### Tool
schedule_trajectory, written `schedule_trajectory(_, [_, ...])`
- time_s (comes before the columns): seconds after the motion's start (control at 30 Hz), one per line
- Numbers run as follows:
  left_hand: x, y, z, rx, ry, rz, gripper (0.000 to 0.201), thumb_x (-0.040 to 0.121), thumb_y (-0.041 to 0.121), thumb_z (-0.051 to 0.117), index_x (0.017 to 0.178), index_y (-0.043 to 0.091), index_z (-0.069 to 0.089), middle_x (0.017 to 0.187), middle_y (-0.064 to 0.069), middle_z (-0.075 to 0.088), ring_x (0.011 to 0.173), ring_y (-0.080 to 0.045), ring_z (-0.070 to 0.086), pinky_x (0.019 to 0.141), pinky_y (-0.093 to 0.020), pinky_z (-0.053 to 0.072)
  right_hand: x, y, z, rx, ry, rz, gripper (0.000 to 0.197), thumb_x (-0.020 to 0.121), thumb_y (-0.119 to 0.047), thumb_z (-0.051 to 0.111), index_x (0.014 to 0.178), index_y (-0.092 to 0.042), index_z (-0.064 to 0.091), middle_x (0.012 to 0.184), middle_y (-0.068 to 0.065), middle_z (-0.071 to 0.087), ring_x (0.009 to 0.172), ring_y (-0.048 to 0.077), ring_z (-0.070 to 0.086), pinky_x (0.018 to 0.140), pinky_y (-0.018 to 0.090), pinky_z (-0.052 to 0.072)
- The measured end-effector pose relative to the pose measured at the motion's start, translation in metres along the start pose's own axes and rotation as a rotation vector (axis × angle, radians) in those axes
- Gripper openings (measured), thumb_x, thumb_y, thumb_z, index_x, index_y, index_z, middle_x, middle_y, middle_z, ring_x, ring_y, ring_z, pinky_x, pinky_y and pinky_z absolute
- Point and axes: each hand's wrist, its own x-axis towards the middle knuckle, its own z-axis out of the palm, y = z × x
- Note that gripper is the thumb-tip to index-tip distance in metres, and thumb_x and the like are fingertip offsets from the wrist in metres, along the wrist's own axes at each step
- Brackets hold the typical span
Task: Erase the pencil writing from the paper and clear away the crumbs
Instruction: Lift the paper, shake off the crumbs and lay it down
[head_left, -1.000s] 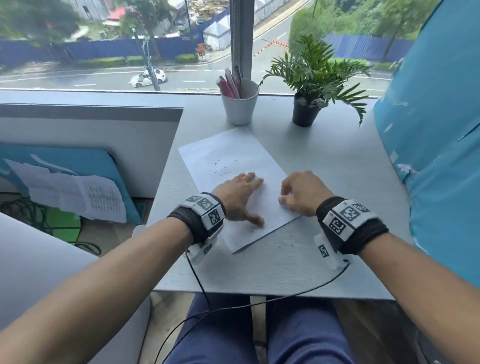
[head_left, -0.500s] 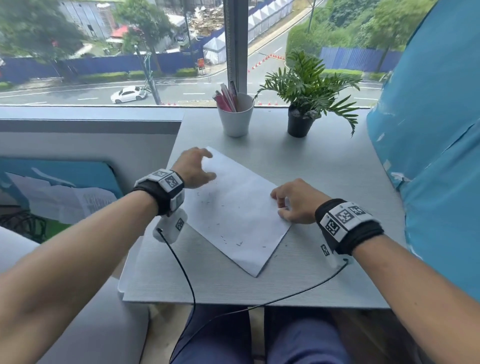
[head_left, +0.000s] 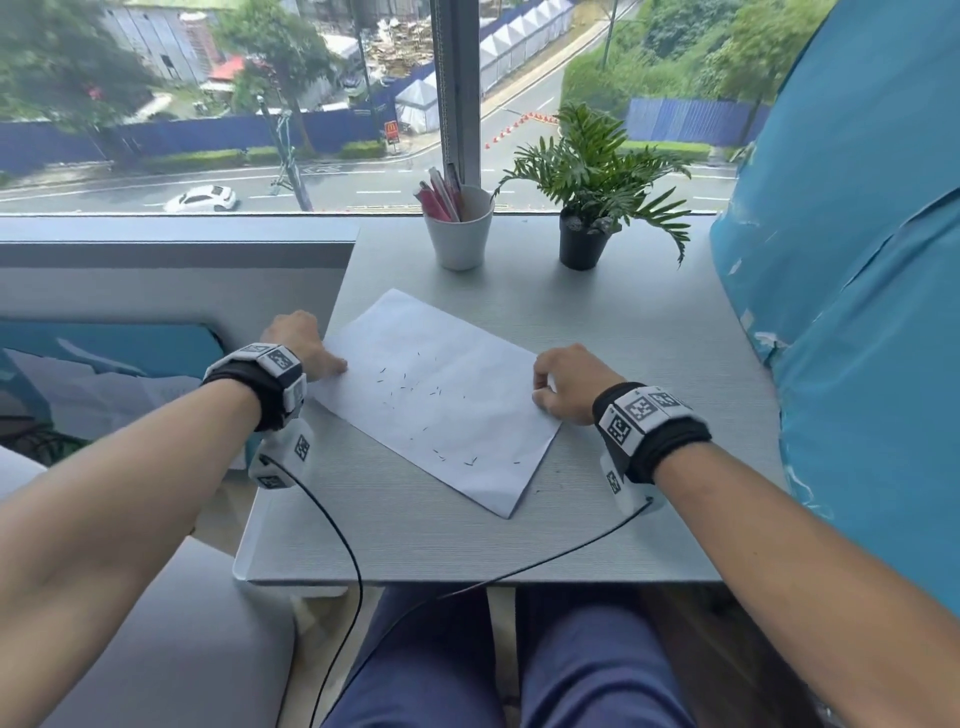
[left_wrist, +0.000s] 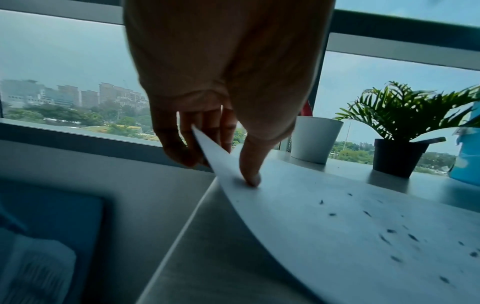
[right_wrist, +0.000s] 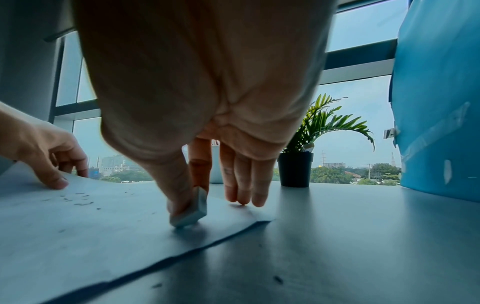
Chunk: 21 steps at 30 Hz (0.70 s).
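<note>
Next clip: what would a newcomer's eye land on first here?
The white paper lying askew mid-table, speckled with dark eraser crumbs. The left hand lifts the paper's left edge, while the right hand pinches a small eraser at its right edge.

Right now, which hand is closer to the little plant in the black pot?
The right hand. It sits at the paper's right edge, below the plant, holding an eraser. The left hand grips the paper's far left corner, farther away.

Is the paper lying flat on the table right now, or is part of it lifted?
Partly lifted. The left hand pinches the paper and curls its left edge up off the table.
</note>
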Motion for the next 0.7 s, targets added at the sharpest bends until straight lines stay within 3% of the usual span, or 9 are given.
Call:
schedule_trajectory(0.13, [-0.015,-0.009,-0.007,-0.177,-0.016,0.015,0.007,0.083,0.012,0.072,0.088,0.015,0.072,0.093,-0.002,0.069,0.075,-0.018,0.060,0.058,-0.020,0.050,-0.004,0.000,0.007,-0.010,0.113,0.153,0.014,0.084,-0.021,0.063,0.091,-0.010,0.069,0.112,0.010,0.057,0.102,0.028,0.060,0.089,0.035,0.051])
schedule_trajectory(0.17, [-0.018,-0.012,-0.008,-0.208,-0.040,0.017,0.007,0.084,0.009,0.070,0.085,0.015,0.071,0.089,-0.001,0.068,0.076,-0.017,0.061,0.059,-0.020,0.052,-0.004,0.001,0.008,0.000,0.141,0.213,0.018,0.083,-0.021,0.064,0.094,-0.008,0.069,0.113,0.011,0.056,0.101,0.030,0.061,0.089,0.036,0.052])
schedule_trajectory(0.27, [-0.025,-0.032,-0.002,-0.382,-0.088,-0.011,0.011,0.082,0.001,0.067,0.079,0.010,0.071,0.092,-0.006,0.072,0.086,-0.025,0.067,0.084,-0.030,0.056,-0.008,0.004,0.009,0.151,0.170,0.393,0.020,0.078,-0.019,0.063,0.093,-0.007,0.069,0.109,0.013,0.064,0.098,0.032,0.064,0.085,0.034,0.055])
schedule_trajectory(0.37, [-0.029,-0.052,0.008,-0.554,-0.103,-0.013,0.011,0.080,-0.003,0.070,0.077,0.007,0.073,0.089,-0.013,0.074,0.087,-0.032,0.072,0.086,-0.042,0.059,-0.014,0.009,0.007,0.320,0.191,0.501,0.013,0.077,-0.018,0.064,0.084,-0.009,0.070,0.100,0.012,0.070,0.095,0.030,0.065,0.081,0.027,0.052])
schedule_trajectory(0.4, [-0.033,-0.055,0.010,-0.630,-0.107,-0.019,0.012,0.081,-0.006,0.070,0.077,0.005,0.071,0.088,-0.015,0.073,0.083,-0.033,0.072,0.081,-0.045,0.060,-0.017,0.011,0.006,0.374,0.201,0.515,0.009,0.077,-0.018,0.066,0.080,-0.011,0.070,0.096,0.011,0.071,0.093,0.028,0.065,0.081,0.026,0.052])
schedule_trajectory(0.47, [-0.043,-0.059,0.013,-0.739,-0.101,-0.023,0.015,0.085,-0.010,0.067,0.078,0.003,0.066,0.083,-0.015,0.067,0.066,-0.026,0.068,0.065,-0.037,0.062,-0.021,0.012,0.004,0.524,0.220,0.526,0.007,0.078,-0.019,0.072,0.075,-0.013,0.070,0.087,0.009,0.070,0.083,0.025,0.067,0.080,0.028,0.055])
schedule_trajectory(0.6, [-0.049,-0.071,0.019,-0.763,0.042,0.014,0.021,0.085,-0.005,0.069,0.073,0.012,0.065,0.074,-0.010,0.062,0.065,-0.021,0.054,0.072,-0.033,0.054,-0.024,0.010,0.002,0.869,0.173,0.536,0.014,0.075,-0.015,0.080,0.075,-0.008,0.068,0.076,0.012,0.066,0.066,0.022,0.063,0.069,0.037,0.061])
schedule_trajectory(0.7, [-0.053,-0.076,0.020,-0.816,0.114,0.007,0.023,0.086,-0.004,0.067,0.072,0.013,0.063,0.066,-0.004,0.058,0.061,-0.018,0.050,0.052,-0.021,0.048,-0.024,0.005,0.003,0.899,0.175,0.518,0.015,0.074,-0.016,0.082,0.073,-0.008,0.070,0.080,0.013,0.070,0.071,0.021,0.066,0.064,0.032,0.058])
